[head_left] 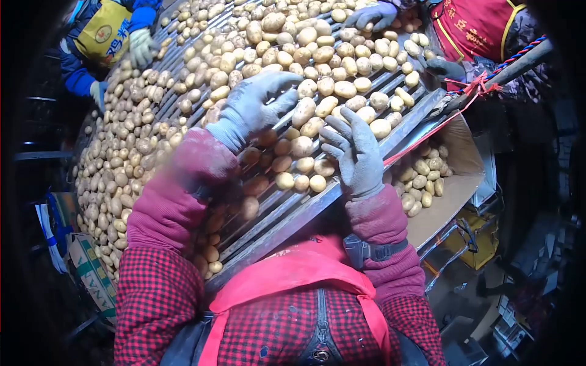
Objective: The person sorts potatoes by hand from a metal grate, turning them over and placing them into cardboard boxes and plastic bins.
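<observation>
Many potatoes (pixel 302 146) lie on a slatted metal sorting table (pixel 268 226) in front of me. My left hand (pixel 256 104), in a grey work glove, reaches over the potatoes with its fingers apart and bent, tips near a few of them. No potato shows in its grasp. Close to the table's near right edge, my right hand (pixel 357 149), gloved likewise, is held up with fingers spread and slightly curved. Its fingertips are beside potatoes, and whether they touch cannot be made out. Between the two hands lies a loose band of potatoes.
A cardboard box (pixel 448 204) holding potatoes stands below the right edge. A metal pole (pixel 519 67) with red cord (pixel 479 85) slants there. Opposite, co-workers' gloved hands (pixel 143 47) are among the potatoes. A printed carton (pixel 91 268) is at lower left.
</observation>
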